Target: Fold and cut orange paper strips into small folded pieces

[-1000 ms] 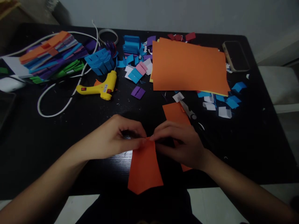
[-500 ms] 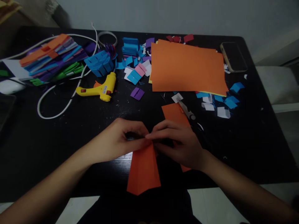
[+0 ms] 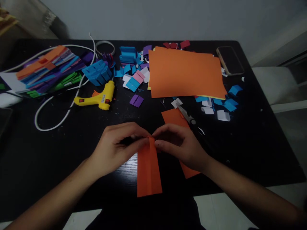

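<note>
A creased strip of orange paper [image 3: 149, 172] hangs toward the table's front edge, its far end between my two hands. My left hand [image 3: 120, 147] pinches that end from the left, thumb on the near face. From the right, my right hand [image 3: 179, 143] grips the same end between thumb and fingers. A lengthwise fold runs down the strip. Partly under my right hand lies another orange paper piece [image 3: 175, 116]. Scissors [image 3: 185, 115] rest across its far end, their tips on a small white paper square [image 3: 177, 102].
Large orange sheets [image 3: 184, 75] lie at the back, with a phone [image 3: 230, 60] to their right. A yellow glue gun [image 3: 98, 98] sits left, near a white cable [image 3: 35, 118] and bundles of folded coloured strips [image 3: 50, 68]. Small blue pieces [image 3: 231, 104] are scattered right.
The strip's end has turned so its folded edge shows between my fingertips, and the strip now hangs flatter and narrower. My right thumb has shifted onto its near face. The whole view has tilted slightly.
</note>
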`<state>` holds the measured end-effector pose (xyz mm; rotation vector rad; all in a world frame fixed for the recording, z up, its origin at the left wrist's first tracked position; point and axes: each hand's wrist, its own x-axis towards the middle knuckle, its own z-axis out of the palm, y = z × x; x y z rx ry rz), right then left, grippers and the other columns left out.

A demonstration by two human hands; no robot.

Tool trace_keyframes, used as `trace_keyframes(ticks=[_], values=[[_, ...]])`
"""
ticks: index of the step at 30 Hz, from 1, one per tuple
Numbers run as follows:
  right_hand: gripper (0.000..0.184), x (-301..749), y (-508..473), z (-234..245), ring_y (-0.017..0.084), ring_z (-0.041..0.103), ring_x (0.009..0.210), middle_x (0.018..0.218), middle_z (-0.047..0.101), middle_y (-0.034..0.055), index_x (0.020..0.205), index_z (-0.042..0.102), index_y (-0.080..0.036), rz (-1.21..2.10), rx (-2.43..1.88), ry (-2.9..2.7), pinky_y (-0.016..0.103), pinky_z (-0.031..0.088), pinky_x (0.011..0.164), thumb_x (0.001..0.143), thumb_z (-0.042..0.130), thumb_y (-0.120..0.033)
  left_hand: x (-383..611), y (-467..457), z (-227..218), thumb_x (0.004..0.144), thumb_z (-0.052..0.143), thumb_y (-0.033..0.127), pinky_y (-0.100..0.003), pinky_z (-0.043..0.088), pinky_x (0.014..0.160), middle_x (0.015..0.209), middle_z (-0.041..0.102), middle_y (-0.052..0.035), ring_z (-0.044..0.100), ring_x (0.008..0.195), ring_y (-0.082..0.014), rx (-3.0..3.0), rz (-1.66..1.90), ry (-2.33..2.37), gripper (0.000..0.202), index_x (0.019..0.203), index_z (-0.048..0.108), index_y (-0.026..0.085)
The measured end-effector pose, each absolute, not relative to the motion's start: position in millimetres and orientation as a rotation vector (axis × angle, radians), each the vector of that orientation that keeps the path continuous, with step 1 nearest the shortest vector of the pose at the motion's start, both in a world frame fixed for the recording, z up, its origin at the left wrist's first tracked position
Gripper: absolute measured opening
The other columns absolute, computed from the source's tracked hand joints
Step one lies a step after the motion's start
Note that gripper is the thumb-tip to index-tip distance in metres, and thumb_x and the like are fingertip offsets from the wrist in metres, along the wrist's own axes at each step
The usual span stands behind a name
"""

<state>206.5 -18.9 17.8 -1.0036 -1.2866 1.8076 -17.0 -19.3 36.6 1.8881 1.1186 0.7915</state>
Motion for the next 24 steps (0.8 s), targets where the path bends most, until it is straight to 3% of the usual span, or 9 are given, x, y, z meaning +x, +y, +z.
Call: trace_keyframes(ticks=[9, 14, 19, 24], values=[[0.029, 204, -21, 14, 0.013, 0.074, 0.083, 0.09, 0.077, 0.0012, 0.094, 0.075, -0.019, 1.962, -1.005, -1.078, 0.023, 0.062, 0.075, 0.073, 0.094, -0.023, -13, -26, 30, 0.094, 0.065, 0.009, -0.021, 0.05, 0.065, 0.082, 0.07, -0.0005, 0.064, 0.071, -0.0098, 2.012, 0.897, 1.108, 0.009, 0.09, 0.068, 0.016], [0.028, 203, -21, 17, 0.011, 0.069, 0.069, 0.08, 0.074, -0.0013, 0.093, 0.073, -0.019, 2.015, -0.998, -1.009, 0.024, 0.059, 0.068, 0.074, 0.093, -0.024, -13, -27, 26, 0.094, 0.066, 0.007, -0.022, 0.054, 0.067, 0.087, 0.073, -0.002, 0.068, 0.077, -0.0113, 2.018, 0.95, 1.087, 0.012, 0.097, 0.073, 0.016], [0.029, 204, -19, 18, 0.01, 0.068, 0.072, 0.083, 0.073, -0.0014, 0.093, 0.074, -0.02, 2.004, -1.013, -0.973, 0.023, 0.059, 0.07, 0.072, 0.094, -0.022, -12, -26, 26, 0.094, 0.069, 0.008, -0.021, 0.059, 0.075, 0.098, 0.079, -0.003, 0.074, 0.086, -0.0124, 1.975, 0.976, 1.092, 0.019, 0.108, 0.077, 0.019], [0.022, 205, -17, 16, 0.01, 0.066, 0.068, 0.08, 0.071, -0.0019, 0.094, 0.074, -0.02, 2.024, -0.982, -0.968, 0.023, 0.057, 0.067, 0.08, 0.089, -0.029, -10, -27, 28, 0.094, 0.071, 0.012, -0.019, 0.057, 0.07, 0.09, 0.079, -0.0008, 0.072, 0.078, -0.01, 1.972, 0.971, 1.169, 0.014, 0.104, 0.078, 0.019]])
